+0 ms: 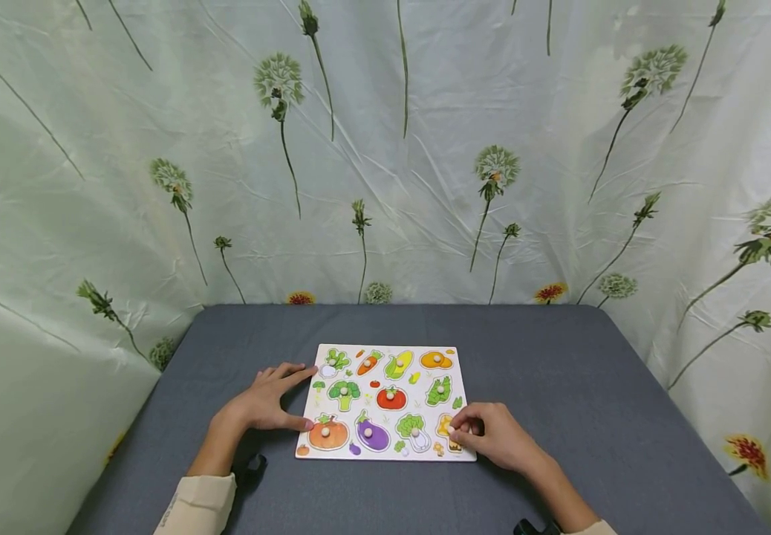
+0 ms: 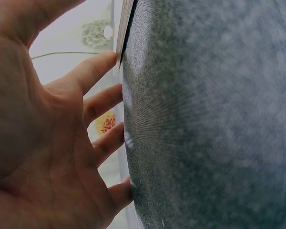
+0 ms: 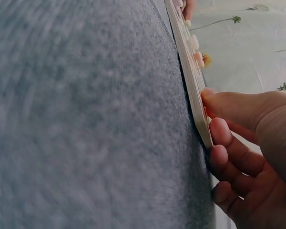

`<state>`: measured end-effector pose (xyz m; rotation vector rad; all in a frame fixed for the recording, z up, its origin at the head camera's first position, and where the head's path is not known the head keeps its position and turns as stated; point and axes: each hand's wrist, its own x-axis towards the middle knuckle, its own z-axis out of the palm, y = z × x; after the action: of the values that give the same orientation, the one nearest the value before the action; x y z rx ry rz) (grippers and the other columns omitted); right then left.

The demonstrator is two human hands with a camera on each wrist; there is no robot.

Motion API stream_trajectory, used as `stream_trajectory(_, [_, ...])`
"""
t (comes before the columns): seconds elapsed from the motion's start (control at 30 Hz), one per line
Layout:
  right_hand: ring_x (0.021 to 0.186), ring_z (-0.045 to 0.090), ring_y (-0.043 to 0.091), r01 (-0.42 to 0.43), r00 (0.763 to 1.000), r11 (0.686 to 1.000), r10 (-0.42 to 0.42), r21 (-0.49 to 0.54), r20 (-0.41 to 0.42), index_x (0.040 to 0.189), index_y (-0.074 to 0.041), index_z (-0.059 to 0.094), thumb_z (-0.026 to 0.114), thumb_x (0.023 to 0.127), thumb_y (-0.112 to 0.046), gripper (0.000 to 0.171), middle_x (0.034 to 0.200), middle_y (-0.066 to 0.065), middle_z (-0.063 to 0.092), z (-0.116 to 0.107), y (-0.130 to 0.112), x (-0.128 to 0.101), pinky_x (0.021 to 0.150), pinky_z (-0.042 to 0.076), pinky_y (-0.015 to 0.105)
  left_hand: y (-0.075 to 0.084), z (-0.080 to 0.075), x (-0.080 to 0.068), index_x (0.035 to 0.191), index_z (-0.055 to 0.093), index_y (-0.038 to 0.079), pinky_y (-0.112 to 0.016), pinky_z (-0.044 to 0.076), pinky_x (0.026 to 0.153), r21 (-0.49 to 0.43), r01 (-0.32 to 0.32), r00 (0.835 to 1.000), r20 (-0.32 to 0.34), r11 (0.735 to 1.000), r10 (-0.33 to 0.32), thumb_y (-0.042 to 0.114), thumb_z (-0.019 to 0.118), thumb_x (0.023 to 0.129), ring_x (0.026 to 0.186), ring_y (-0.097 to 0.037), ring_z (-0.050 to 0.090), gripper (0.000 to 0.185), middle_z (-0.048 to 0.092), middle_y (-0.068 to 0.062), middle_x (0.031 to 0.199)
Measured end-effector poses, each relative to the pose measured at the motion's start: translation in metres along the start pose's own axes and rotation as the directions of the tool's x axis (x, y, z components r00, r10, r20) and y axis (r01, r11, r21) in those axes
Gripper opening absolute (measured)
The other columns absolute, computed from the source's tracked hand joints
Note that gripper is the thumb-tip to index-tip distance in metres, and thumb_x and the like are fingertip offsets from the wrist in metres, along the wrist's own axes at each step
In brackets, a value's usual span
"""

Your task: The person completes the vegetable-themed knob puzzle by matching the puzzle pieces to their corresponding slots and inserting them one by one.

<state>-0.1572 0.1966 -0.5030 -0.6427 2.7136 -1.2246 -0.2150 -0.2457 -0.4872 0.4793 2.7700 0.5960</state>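
Note:
A white wooden knob puzzle board (image 1: pixel 385 455) lies flat on the table, filled with vegetable pieces. My left hand (image 1: pixel 268 397) is spread at its left side, thumb by the pumpkin piece (image 1: pixel 337 437) and index fingertip at the upper left edge. In the left wrist view its fingers (image 2: pixel 97 71) are stretched out, the index tip at the board's side. At the lower right corner, my right hand (image 1: pixel 495 435) pinches the knob of a yellow puzzle piece (image 1: pixel 445 422) between thumb and index finger; its other fingers (image 3: pixel 220 156) are curled beside the board's edge.
Dark grey cloth covers the table (image 1: pixel 526 349) around the board. Behind and beside it hangs a pale curtain (image 1: pixel 419 223) printed with dandelions. Other knobbed pieces, such as a tomato (image 1: pixel 394 403) and an eggplant (image 1: pixel 379 441), sit in the board.

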Motion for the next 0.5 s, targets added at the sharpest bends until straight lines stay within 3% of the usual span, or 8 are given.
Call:
stream_trajectory(0.23, [0.069,0.055,0.000,0.007,1.000,1.000,-0.007,0.015,0.025,0.094,-0.017,0.076,0.082,0.090,-0.026,0.012,0.078,-0.011,0.064,-0.002,0.004,-0.001,0.063,0.048,0.020,0.000,-0.002,0.001,0.159,0.041,0.023,-0.078,0.011,0.117,-0.001,-0.013,1.000,-0.005,1.000,0.013,0.062,0.086,0.069,0.146,-0.053,0.030,0.108,0.040,-0.016,0.159])
stream_trajectory(0.5, [0.075,0.058,0.002,0.073,0.993,0.995,-0.079,0.069,0.090,0.117,-0.014,0.073,0.074,0.097,-0.028,0.025,0.090,-0.009,0.066,-0.016,0.012,-0.014,0.065,0.051,0.022,0.000,0.004,-0.014,0.159,0.042,0.019,-0.080,0.011,0.115,-0.044,-0.041,0.999,0.003,0.998,0.041,0.060,0.085,0.071,0.147,-0.057,0.028,0.107,0.038,-0.018,0.160])
